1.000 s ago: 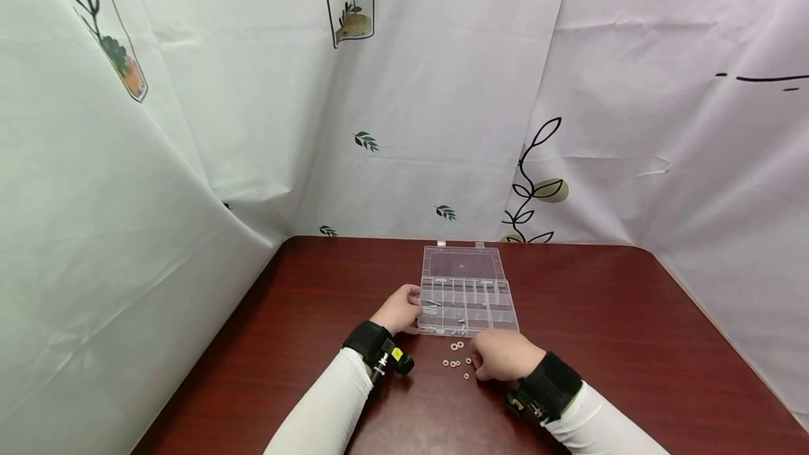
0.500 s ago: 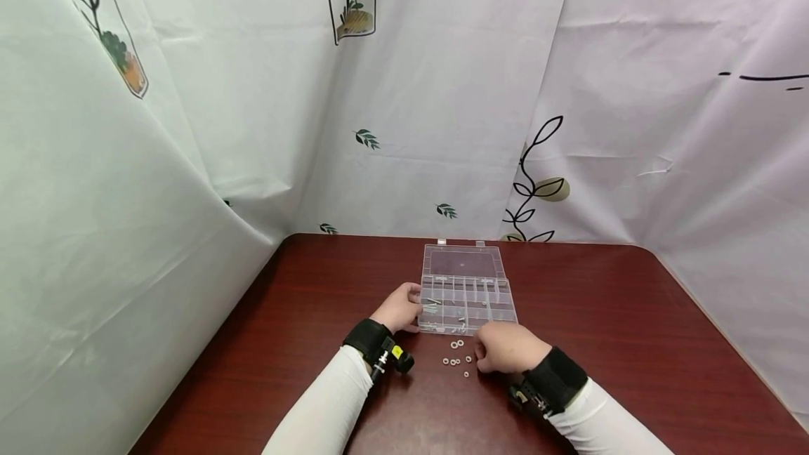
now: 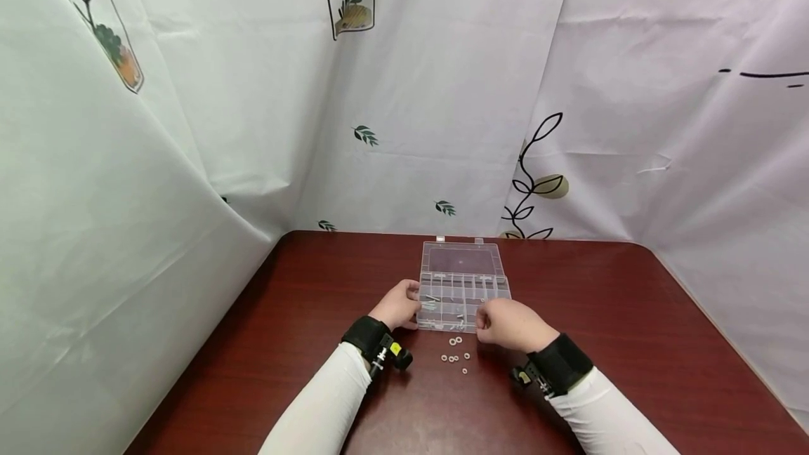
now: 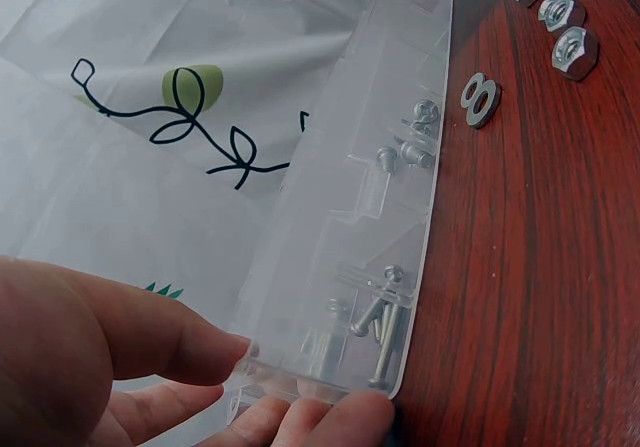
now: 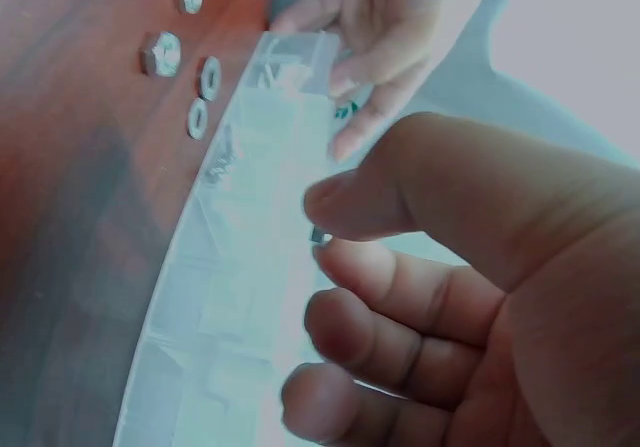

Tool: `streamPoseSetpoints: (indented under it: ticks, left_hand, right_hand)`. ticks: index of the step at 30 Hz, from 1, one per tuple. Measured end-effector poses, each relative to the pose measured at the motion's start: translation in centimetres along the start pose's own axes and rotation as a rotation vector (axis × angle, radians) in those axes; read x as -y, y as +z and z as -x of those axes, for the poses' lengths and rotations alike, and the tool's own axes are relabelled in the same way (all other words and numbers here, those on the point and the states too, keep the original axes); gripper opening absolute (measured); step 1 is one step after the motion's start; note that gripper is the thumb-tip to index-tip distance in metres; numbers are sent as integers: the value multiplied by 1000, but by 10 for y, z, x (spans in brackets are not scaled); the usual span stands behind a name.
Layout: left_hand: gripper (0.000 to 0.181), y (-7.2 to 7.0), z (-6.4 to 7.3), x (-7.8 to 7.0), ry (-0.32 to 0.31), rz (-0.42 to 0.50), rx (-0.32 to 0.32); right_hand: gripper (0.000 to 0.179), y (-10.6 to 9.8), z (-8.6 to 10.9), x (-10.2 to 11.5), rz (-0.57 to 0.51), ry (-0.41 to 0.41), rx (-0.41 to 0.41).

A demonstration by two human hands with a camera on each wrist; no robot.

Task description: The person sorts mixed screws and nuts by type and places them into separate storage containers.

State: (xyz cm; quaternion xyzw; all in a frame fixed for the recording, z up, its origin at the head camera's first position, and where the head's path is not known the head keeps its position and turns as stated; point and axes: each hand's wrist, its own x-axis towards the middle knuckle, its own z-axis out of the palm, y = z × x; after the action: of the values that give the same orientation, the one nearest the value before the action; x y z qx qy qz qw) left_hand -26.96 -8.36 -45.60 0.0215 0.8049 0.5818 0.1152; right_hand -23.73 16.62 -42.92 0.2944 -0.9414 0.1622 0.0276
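A clear plastic compartment box (image 3: 436, 329) lies on the table with its lid (image 3: 461, 260) swung back. My left hand (image 3: 397, 306) grips the box's left end, thumb on one side and fingers on the other in the left wrist view. Over the front right compartments, my right hand (image 3: 515, 324) pinches a small dark metal piece (image 5: 318, 235) between thumb and index finger; most of it is hidden, and I cannot tell its kind. Screws (image 4: 388, 337) lie in the left compartments, with short screws (image 4: 414, 153) farther along the front row.
In front of the box, two flat washers (image 4: 482, 100) and several hex nuts (image 4: 575, 53) lie on the reddish-brown table (image 3: 632, 343). White printed cloth (image 3: 442, 125) hangs behind the table and along its sides.
My right hand has risen from the table beside the loose nuts and moved forward over the box's front right part. My left hand keeps its hold on the left end.
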Motion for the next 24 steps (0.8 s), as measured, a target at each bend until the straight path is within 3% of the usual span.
streamPoseSetpoints:
  ticks: [11,24]
  left_hand:
    - [51,-1,-4,3,2,2,1]
    - [52,-1,-6,3,-13,6,6]
  right_hand:
    - [16,-5,-15,-14,-50,74,-47]
    - [17,-5,-35,-26,-130,201,-35]
